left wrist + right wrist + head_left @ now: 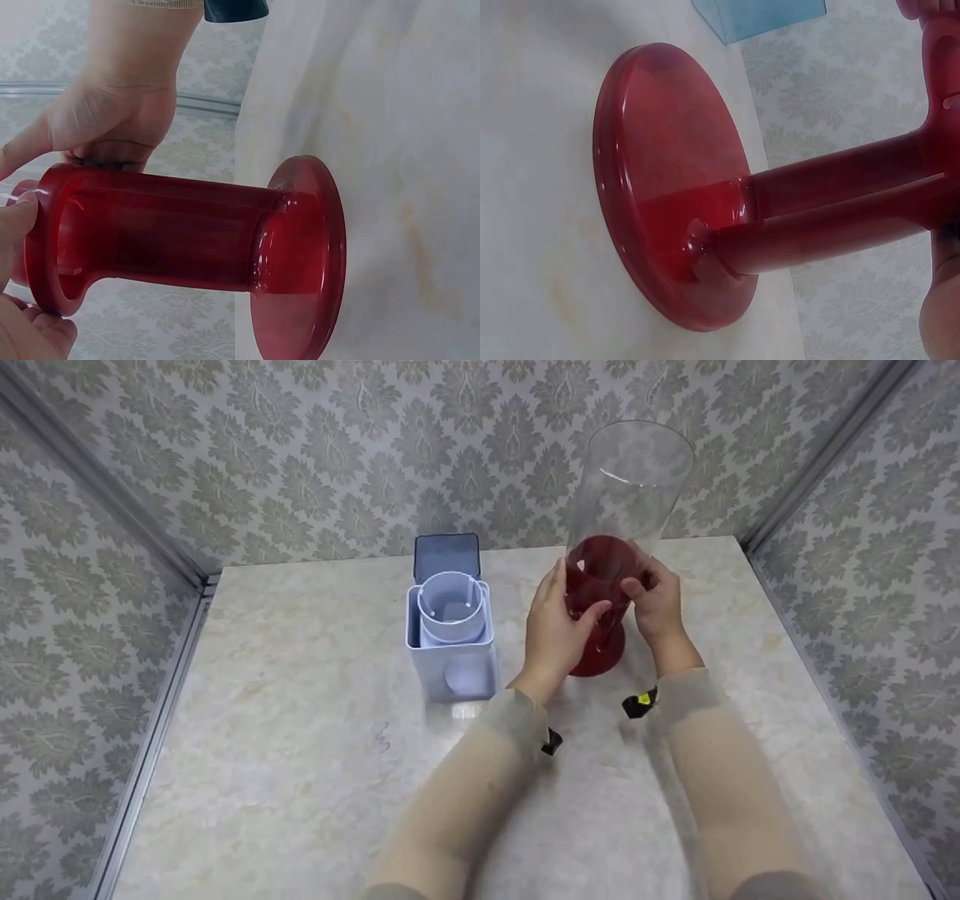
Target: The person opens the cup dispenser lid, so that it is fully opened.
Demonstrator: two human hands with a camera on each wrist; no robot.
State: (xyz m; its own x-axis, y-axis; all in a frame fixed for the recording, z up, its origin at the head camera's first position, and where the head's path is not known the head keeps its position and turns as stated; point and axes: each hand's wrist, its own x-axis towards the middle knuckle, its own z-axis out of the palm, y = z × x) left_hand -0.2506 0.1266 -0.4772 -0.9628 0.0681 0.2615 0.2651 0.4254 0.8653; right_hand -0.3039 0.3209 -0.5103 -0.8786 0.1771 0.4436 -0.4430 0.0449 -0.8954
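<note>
A red plastic stand [596, 660] with a round base and narrower stem is in front of me at the right, under a tall clear cylinder [630, 502] that leans up and to the right. My left hand [553, 622] grips the stand's upper part from the left, thumb across the front. On the opposite side my right hand [660, 604] holds the same upper part. The left wrist view shows the stand's wide ring-like collar [45, 247] between both hands. The base [667, 157] is at the table surface; whether it bears fully on it I cannot tell.
Left of the stand is a pale square container [457, 675] with a clear round cup [450, 600] inside it. A dark square panel [447, 556] stands up at its back. Patterned walls enclose the marbled table [300, 772] at the back and sides.
</note>
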